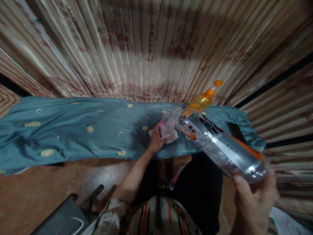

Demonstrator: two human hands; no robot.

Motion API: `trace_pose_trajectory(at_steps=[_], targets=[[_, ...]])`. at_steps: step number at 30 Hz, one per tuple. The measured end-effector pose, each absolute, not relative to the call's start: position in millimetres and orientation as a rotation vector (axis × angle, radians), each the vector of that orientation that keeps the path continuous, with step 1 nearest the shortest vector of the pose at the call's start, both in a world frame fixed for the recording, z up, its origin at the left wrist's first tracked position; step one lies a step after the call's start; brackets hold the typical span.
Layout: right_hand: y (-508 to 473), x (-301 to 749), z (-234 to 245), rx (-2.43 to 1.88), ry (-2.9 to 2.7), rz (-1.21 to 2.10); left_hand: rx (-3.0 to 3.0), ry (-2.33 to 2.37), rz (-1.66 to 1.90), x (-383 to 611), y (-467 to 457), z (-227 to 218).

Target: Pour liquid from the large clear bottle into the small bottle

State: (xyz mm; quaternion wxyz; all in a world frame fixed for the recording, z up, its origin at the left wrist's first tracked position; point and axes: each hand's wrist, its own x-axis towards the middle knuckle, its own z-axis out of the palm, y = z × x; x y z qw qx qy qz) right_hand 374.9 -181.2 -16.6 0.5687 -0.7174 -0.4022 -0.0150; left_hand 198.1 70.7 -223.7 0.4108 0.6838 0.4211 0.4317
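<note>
My right hand [255, 199] grips the base of a large clear plastic bottle [227, 150] with a silver, orange and black label. The bottle is tilted, its narrower end towards my left hand. My left hand [157, 140] is closed around a clear plastic item [170, 122] with a pink marking; its exact kind is hard to make out. A piece of white tissue [173, 137] shows under that hand. The clear item and the bottle's narrow end meet or overlap in view; whether they touch I cannot tell.
Behind the bottle, an amber bottle with an orange pump top [201, 101] stands on the blue-green cloth [73, 130]. To the right lies a dark phone-like slab [236, 131]. A pleated patterned curtain [146, 49] hangs behind. A grey object [61, 218] is at lower left.
</note>
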Motion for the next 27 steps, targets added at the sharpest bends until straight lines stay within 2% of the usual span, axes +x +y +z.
trace_pose_trajectory(at_steps=[27], targets=[[-182.0,372.2,-11.5,-1.638,-0.938,0.018,1.709,1.056,1.077,196.9,70.7,-220.4]])
